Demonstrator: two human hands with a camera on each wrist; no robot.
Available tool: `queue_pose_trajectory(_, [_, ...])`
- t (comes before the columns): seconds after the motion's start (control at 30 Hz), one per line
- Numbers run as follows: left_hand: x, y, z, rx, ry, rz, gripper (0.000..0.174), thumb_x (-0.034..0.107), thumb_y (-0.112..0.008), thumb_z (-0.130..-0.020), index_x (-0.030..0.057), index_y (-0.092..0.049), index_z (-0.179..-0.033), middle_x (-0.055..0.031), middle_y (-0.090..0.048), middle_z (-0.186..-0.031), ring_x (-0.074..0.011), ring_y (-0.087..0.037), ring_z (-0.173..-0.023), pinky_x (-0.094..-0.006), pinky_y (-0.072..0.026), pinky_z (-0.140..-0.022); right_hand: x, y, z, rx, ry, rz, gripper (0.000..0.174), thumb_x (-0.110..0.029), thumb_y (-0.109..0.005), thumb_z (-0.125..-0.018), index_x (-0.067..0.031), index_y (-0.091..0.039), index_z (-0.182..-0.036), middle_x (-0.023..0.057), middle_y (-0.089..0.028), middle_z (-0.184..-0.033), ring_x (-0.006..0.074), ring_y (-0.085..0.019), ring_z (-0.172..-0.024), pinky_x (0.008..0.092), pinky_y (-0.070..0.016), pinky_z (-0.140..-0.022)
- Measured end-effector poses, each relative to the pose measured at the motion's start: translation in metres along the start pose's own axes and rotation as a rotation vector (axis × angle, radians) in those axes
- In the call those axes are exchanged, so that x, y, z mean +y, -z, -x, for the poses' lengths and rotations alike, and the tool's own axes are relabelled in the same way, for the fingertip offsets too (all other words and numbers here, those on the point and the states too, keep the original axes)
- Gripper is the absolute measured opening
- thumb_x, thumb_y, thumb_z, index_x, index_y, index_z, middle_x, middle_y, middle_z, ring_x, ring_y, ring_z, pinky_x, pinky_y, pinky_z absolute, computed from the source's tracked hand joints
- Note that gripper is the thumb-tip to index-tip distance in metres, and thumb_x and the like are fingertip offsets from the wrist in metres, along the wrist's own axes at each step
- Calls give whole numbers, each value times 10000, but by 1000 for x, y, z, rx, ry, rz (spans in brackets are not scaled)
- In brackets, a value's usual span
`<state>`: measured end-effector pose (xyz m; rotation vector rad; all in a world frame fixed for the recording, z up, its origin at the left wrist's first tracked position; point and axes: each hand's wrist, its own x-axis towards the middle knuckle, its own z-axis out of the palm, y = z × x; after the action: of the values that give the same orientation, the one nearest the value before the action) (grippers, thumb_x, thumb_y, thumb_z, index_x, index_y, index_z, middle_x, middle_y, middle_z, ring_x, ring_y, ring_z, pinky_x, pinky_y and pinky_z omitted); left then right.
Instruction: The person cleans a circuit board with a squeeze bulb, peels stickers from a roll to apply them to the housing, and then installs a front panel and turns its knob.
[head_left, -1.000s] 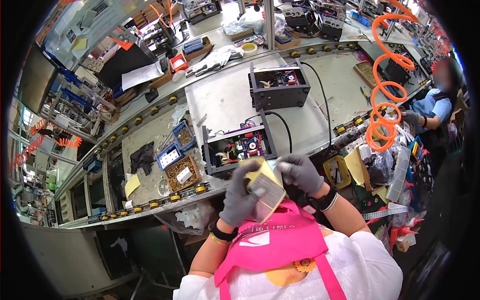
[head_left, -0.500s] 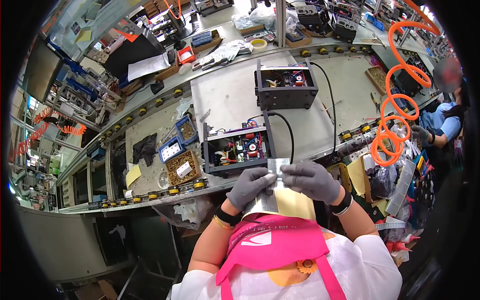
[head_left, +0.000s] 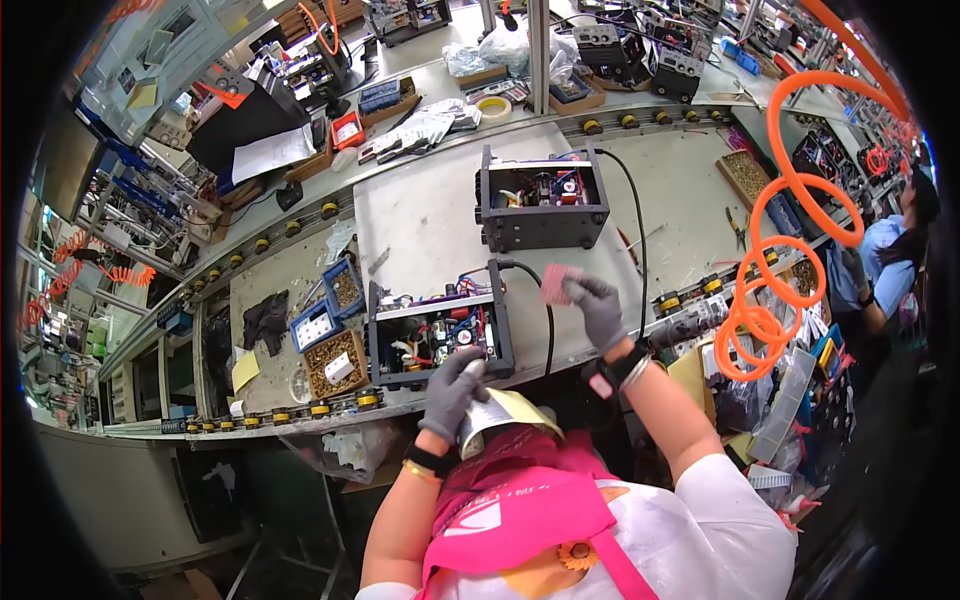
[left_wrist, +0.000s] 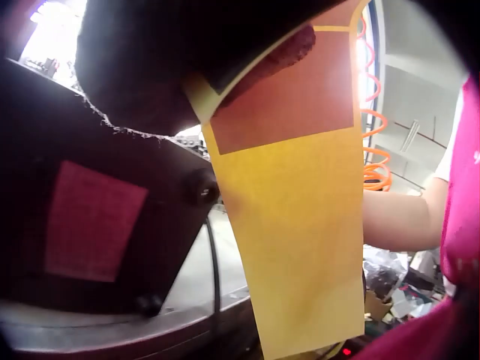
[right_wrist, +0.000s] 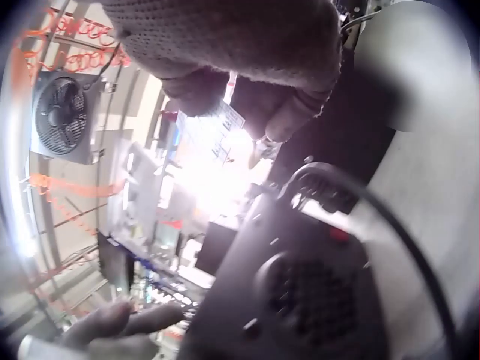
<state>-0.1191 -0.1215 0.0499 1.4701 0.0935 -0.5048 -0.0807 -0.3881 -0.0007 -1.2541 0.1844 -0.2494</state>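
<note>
My gloved left hand grips a pale yellow sheet of label backing in front of the apron. In the left wrist view this backing sheet hangs down, with a reddish area near its top. My gloved right hand pinches a small pinkish label above the bench, right of the nearer machine. That open-topped black machine shows wires and boards inside. A pink rectangular patch shows on a dark panel in the left wrist view. A black cable curves from the machine's right side.
A second black machine stands farther back on the white board. Blue bins and a box of small brass-coloured parts sit to the left. An orange coiled hose hangs at right, where another person stands.
Both hands were together at the sheet and a shiny label. They have since separated: the right moved up and right with the small label, while the left kept the backing sheet.
</note>
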Motion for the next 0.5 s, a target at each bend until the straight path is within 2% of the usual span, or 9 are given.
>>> queue_pose_trajectory(0.07, [-12, 13, -6, 27, -23, 37, 295, 155, -582, -886, 0, -572, -1137, -47, -598, -746, -101, -553, -552, -230, -455, -547, 20, 25, -44, -10, -55, 47, 180, -136, -681, -831, -21, -689, -969, 18, -681, -881, 72, -604, -830, 219, -475, -752])
queue_pose_trajectory(0.13, [-9, 21, -11, 8, 44, 1, 275, 163, -559, -899, -5, -597, -1114, -29, -583, -616, -106, -550, -513, -226, -436, -521, 45, 46, -80, -4, -69, 153, 216, -193, -714, -810, -50, -697, -970, 1, -681, -888, 73, -591, -825, 235, -455, -775])
queue_pose_trajectory(0.2, [-12, 26, -17, -17, 114, -8, 263, 164, -550, -903, -19, -619, -1079, -42, -590, -603, -112, -542, -489, -231, -433, -515, 61, 60, -107, 12, -106, 273, 231, -213, -720, -804, -65, -700, -979, -1, -681, -903, 78, -582, -835, 248, -442, -795])
queue_pose_trajectory(0.47, [7, 28, -16, -82, 254, -46, 255, 177, -546, -910, -19, -630, -1049, -38, -559, -533, -106, -515, -432, -224, -403, -468, 65, 66, -129, 88, -185, 365, 288, -260, -733, -784, -72, -696, -1000, 11, -675, -947, 102, -568, -887, 265, -416, -835])
queue_pose_trajectory(0.5, [8, 27, -16, -80, 264, -45, 255, 179, -546, -910, -17, -631, -1049, -36, -557, -532, -104, -513, -429, -223, -399, -464, 72, 72, -131, 55, -148, 324, 294, -272, -738, -780, -70, -696, -990, 17, -677, -952, 105, -570, -881, 268, -418, -830])
